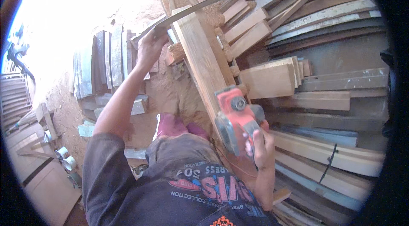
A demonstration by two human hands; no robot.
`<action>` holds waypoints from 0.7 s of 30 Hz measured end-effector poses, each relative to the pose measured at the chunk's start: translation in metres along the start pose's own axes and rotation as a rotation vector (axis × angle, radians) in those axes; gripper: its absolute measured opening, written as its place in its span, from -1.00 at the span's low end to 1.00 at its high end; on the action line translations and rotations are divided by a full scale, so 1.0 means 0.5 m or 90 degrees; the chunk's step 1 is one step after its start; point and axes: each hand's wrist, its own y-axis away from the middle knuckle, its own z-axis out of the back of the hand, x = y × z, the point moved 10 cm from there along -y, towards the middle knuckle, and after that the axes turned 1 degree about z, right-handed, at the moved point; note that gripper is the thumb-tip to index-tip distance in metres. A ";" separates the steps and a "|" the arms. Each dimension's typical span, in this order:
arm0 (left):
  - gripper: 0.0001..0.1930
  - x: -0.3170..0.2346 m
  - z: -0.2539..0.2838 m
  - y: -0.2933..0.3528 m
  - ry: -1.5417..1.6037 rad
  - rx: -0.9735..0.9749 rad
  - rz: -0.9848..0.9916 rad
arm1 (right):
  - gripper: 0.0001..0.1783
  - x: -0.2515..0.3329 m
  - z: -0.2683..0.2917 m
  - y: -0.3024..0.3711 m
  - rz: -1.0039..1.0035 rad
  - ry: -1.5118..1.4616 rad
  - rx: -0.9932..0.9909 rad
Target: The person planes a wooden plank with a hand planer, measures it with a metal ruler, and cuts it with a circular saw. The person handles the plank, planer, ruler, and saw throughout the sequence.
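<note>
R hand (260,147) gripping red pwr planer (233,102); L hand (150,49) gripping thin strip (191,9) across plank (198,45), far end.

Brown, sandy floor (174,94) underfoot here, bright light (72,8) glaring at far left; boards (315,151) crowd the right, and a panel (49,183), maybe a door, sits nearer left.

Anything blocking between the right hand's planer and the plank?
Nothing visible between the red planer in the right hand and the plank; contact is unclear. The long strip in the left hand crosses the plank's far end in this view.
</note>
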 end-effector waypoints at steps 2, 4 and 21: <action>-0.71 0.007 -0.049 -0.066 -0.026 0.030 -0.024 | -0.40 -0.034 0.029 0.047 -0.040 0.020 -0.036; -0.72 0.018 -0.080 -0.104 -0.043 0.057 -0.060 | -0.48 -0.065 0.046 0.085 -0.089 -0.017 -0.058; -0.58 0.109 -0.139 -0.160 0.141 0.159 0.010 | -0.36 -0.090 0.051 0.096 -0.069 0.014 0.005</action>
